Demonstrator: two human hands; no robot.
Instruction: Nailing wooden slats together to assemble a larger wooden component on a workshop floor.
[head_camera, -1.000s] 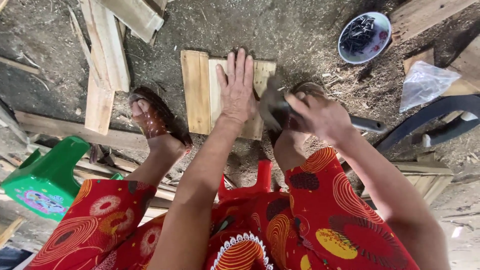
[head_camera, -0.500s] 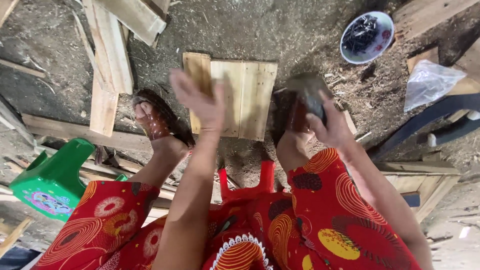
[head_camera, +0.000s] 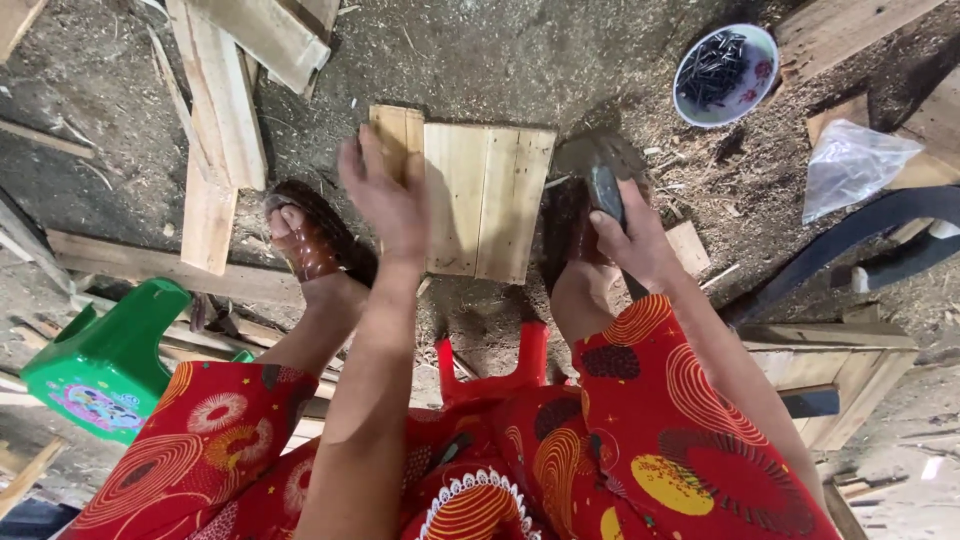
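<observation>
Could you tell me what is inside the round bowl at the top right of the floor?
The bowl holds a loose heap of dark nails, piled toward its left side. Part of the patterned inside shows at the right. The bottom under the heap is covered, so anything beneath cannot be seen.

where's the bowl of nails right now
In the head view the bowl of nails sits on the ground at upper right, beyond the right hand and left of the clear plastic bag.

Bowl of nails — green stool
</observation>
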